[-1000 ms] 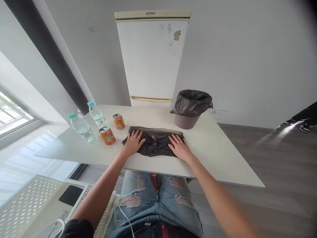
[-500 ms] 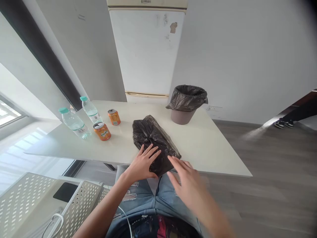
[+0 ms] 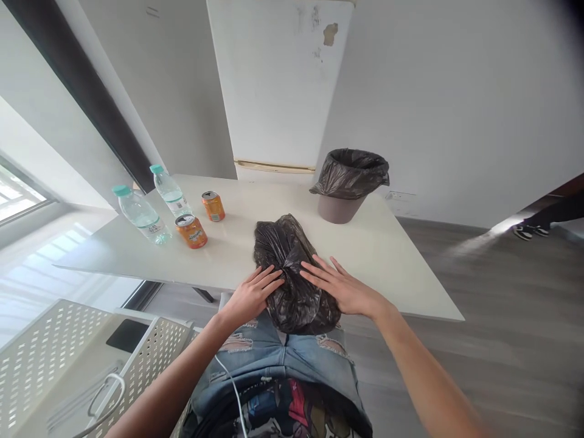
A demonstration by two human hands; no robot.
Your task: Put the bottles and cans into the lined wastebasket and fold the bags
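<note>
A crumpled black plastic bag (image 3: 296, 304) lies over the front edge of the white table (image 3: 383, 261), its near end hanging above my lap. My left hand (image 3: 255, 293) rests on the bag's left side, fingers stretched out. On its right side lies my right hand (image 3: 340, 285), fingers spread and flat against the plastic. Both thumbs are mostly hidden. Gathered creases run through the bag between my fingertips.
A brown bin (image 3: 340, 208) lined with a black bag stands at the back right. Two clear bottles (image 3: 143, 216) (image 3: 171, 193) and two orange cans (image 3: 191, 232) (image 3: 213, 207) stand on the left. A perforated basket (image 3: 50, 347) is at lower left; a person's shoes (image 3: 529, 231) show far right.
My right hand has come down onto the bag's right side, from hovering near its front. The bag has shifted toward me and bulges further over the table edge. The view has tilted down slightly.
</note>
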